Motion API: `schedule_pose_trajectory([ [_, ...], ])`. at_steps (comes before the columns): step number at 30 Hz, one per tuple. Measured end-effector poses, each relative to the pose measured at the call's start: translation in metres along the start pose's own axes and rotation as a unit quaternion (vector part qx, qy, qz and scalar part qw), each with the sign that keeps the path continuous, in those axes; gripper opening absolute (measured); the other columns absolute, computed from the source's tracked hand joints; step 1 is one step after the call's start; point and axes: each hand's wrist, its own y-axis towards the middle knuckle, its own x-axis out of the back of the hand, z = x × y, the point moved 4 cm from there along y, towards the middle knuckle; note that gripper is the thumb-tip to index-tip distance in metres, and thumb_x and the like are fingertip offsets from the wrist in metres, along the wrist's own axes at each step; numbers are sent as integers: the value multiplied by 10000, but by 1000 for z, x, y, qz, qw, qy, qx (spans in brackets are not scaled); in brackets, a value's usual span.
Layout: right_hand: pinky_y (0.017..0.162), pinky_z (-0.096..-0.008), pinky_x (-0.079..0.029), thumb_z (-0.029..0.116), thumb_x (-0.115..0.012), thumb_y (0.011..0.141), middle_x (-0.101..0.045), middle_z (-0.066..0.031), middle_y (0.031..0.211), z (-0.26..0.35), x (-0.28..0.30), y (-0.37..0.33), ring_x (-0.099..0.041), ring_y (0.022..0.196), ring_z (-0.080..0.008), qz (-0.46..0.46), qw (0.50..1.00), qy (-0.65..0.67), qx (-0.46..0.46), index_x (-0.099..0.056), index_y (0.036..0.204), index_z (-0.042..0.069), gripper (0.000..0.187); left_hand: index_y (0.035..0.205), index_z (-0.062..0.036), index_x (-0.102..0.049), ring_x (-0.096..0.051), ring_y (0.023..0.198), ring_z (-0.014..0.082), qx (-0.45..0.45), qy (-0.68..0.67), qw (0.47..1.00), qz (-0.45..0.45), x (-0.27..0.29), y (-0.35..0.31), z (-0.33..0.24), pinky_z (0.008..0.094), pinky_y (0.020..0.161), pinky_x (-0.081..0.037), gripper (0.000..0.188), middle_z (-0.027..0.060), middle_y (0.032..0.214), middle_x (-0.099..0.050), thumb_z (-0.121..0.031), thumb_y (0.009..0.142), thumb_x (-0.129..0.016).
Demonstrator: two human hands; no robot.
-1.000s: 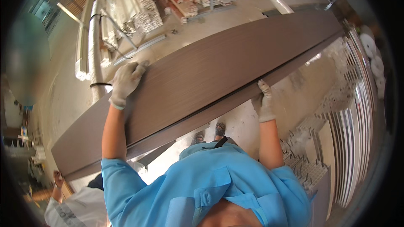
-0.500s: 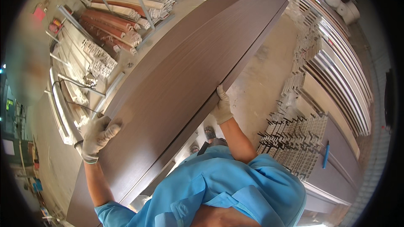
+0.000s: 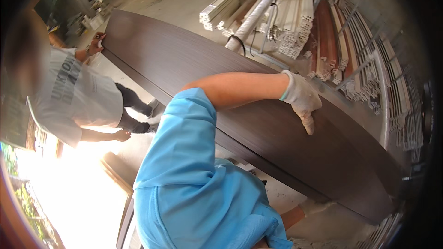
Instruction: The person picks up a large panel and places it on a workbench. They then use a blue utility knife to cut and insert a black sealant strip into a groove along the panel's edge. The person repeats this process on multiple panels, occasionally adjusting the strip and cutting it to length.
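Observation:
A long, dark brown wood-grain panel [image 3: 258,124] with a groove along its near side stretches across the view. My left hand [image 3: 302,99], in a pale work glove, grips its far edge, with the thumb lying on the top face. My right hand [image 3: 316,207], also gloved, is at the near edge toward the panel's right end; its fingers are partly hidden there. At the left end, a co-worker's hand [image 3: 95,44] holds the panel's corner.
The co-worker in a light shirt [image 3: 87,96] stands at left, the other hand hanging low. Beyond the panel are racks of white profiles [image 3: 295,23] and reddish-brown profiles [image 3: 326,41]. A wrapped pole [image 3: 254,16] juts toward the panel. Bright light comes from the lower left.
My view has swung left, bringing the co-worker and the panel's other end into sight. Both my hands stay at the panel's opposite long edges.

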Motion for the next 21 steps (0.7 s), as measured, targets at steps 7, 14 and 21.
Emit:
schedule_pose_trajectory([
  [7,1032,-429,-460,317,-598,976,-578,-125,1363,23,26,-54,-548,1224,-257,41,980,125,-147,-566,1335,33,459,1198,-47,-630,-721,898,303,-130,-119,984,-28,6,-26,13,403,778,-563,578,141,985,-740,-481,833,-741],
  [14,1056,-447,-475,449,-633,965,-587,-97,1335,73,4,-101,-575,1206,-274,-30,965,261,-25,-545,1347,57,554,1358,49,-509,-693,819,291,-152,-8,987,-44,51,-75,-5,367,811,-529,833,193,918,-707,-548,828,-747],
  [21,984,-476,-540,459,-668,946,-584,-162,1322,166,44,-195,-598,1195,-300,-100,966,224,77,-491,1378,16,643,1385,85,-465,-665,934,292,-226,-38,972,59,53,-116,-10,365,863,-522,903,193,1079,-674,-592,844,-716],
])
